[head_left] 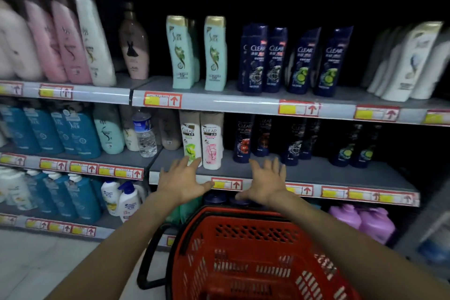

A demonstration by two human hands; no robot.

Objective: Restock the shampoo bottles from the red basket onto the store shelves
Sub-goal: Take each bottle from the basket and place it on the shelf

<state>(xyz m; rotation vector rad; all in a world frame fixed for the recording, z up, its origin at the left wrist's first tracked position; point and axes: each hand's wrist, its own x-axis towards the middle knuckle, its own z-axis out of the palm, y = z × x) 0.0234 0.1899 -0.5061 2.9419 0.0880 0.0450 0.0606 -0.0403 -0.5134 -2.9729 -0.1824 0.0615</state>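
Note:
The red basket (246,248) stands low in front of me, and no bottle shows inside the part I can see. Both my hands are stretched forward above its far rim, at the front edge of the middle shelf (316,173). My left hand (181,179) is open with fingers spread, just below a white-and-green Clear bottle (191,140) and a white-and-pink Clear bottle (211,141). My right hand (266,181) is open too, in front of the dark Clear bottles (243,139). Neither hand holds anything.
The upper shelf carries pink and white bottles, teal bottles (181,52) and navy Clear bottles (275,58). A clear water bottle (145,131) stands among the blue bottles on the left. Purple jugs (362,220) sit on the low shelf at right. Pale floor lies at lower left.

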